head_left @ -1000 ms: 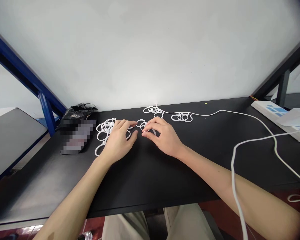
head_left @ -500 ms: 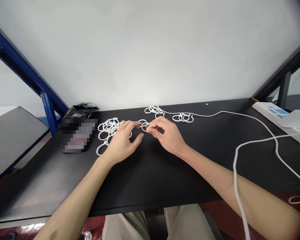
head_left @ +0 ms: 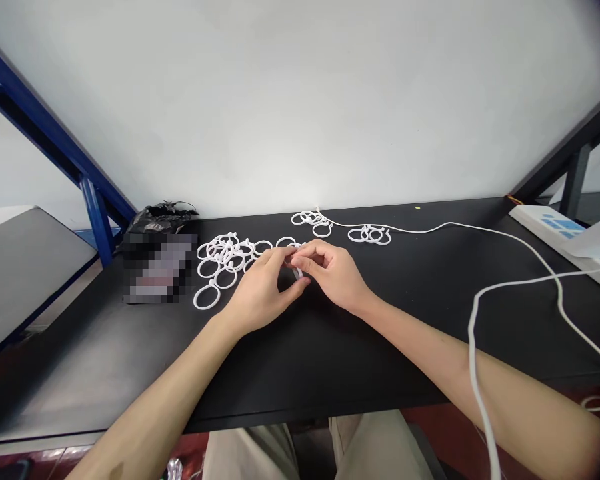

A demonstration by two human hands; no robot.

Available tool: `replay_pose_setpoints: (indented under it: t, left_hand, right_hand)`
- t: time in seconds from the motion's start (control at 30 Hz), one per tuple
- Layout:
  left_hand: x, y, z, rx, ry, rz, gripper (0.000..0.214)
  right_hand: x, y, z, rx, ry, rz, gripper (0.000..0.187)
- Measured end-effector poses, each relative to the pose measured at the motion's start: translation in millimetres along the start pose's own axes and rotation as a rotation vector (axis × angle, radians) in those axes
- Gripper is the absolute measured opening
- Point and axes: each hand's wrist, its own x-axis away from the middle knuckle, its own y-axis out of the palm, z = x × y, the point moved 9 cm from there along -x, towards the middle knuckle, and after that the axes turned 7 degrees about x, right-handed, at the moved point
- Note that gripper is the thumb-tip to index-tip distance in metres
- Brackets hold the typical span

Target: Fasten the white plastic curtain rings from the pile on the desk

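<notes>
Between my two hands is a white curtain ring (head_left: 299,273), seen nearly edge-on and partly covered by fingers. My right hand (head_left: 333,273) pinches it at the top with thumb and forefinger. My left hand (head_left: 265,290) closes round it from the other side, forefinger at its upper end and thumb by its lower end. Just behind the fingers another white ring (head_left: 285,239) lies on the black table (head_left: 350,360). To the left is a loose heap of several white rings (head_left: 225,277) with small knobs, partly hidden behind my left hand.
Farther back lie two small groups of white rings, one at the wall (head_left: 322,230) and one to its right (head_left: 379,235). A black plastic bag (head_left: 163,220) sits at left. The white cable (head_left: 473,320) crosses my right forearm; a white-and-blue box (head_left: 555,233) stands at right.
My left hand has moved right from beside the heap and closed onto the ring held in my right hand. The ring has turned from face-on to nearly edge-on.
</notes>
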Motion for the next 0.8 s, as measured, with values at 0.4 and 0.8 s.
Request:
replay_pose_setpoints:
  t: [0.4,0.8]
  left_hand:
    - [2,-63.5,-42,-0.603,-0.237,0.367,0.050]
    - [0,-52.5,-34,-0.491,-0.137,0.328,0.041]
  right_hand:
    - [-11,1,19,0.873,-0.110,-0.073,0.016]
    - [-6,-3,11,0.766,-0.029,-0.089,0.011]
